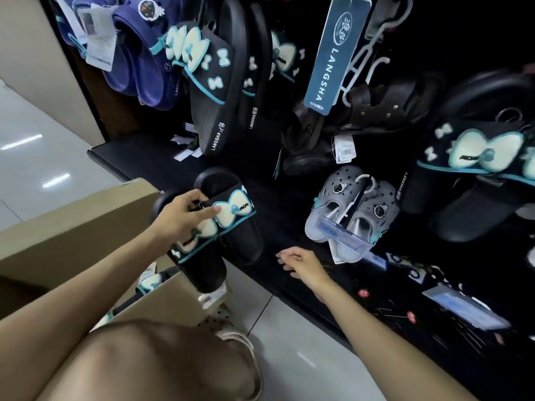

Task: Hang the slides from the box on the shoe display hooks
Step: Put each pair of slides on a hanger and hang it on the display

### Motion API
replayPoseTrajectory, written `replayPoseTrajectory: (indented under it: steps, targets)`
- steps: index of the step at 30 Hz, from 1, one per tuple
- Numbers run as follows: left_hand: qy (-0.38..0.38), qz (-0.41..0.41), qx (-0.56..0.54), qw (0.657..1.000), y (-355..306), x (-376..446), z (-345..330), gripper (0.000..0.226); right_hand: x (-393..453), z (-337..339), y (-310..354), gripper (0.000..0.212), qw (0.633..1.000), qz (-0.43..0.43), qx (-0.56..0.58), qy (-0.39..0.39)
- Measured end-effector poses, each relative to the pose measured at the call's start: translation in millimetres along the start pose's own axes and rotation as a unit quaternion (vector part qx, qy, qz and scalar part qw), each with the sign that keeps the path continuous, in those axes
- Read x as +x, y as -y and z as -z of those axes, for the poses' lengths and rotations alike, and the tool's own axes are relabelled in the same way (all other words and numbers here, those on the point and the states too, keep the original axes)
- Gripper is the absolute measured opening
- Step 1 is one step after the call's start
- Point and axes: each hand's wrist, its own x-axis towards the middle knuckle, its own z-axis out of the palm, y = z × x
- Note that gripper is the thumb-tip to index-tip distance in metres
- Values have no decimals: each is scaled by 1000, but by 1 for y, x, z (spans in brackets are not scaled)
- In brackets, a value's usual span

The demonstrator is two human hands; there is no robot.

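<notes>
My left hand (185, 217) grips a pair of black slides (220, 235) with pale bows and teal trim, held above the open cardboard box (86, 227). More bow slides (150, 282) show inside the box. My right hand (301, 263) reaches low toward the black display base with fingers loosely curled, holding nothing I can see. Matching black bow slides (214, 91) hang on the display wall above, and another pair (474, 169) hangs at the right.
Purple clogs (139, 59) hang top left, black sandals (362, 111) in the middle, grey clogs (350, 215) lower right. A blue LANGSHA tag (333, 56) dangles from a white hanger. Loose metal hooks and price tags lie on the black base ledge (405, 308). My knee fills the foreground.
</notes>
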Motion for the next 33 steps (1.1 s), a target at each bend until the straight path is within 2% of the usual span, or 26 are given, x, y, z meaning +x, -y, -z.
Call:
replayPoseTrajectory:
  steps: [7,15,18,23,27,30,33]
  targets:
    - [59,2,1,998,-5,-6,-24,25,1,9,-75,13,992,-93,35,-82]
    - [109,20,16,994,5,-22,-41,21,-7,36,-122,12,976,-110,-49,-182]
    - [131,35,22,990,12,-26,-40,34,-18,51,-145,12,966,-134,-56,-216]
    - [183,60,39,980,11,-31,-47,38,-41,70,-178,15,956,-141,-31,-257]
    - [199,57,52,977,6,-34,-53,61,-51,82,-195,13,940,-132,-19,-313]
    - [207,43,77,974,0,-35,-59,61,-53,90,-202,21,917,-147,-89,-359]
    - [201,43,97,974,-7,-36,-69,52,-54,96,-207,35,904,-212,-103,-355]
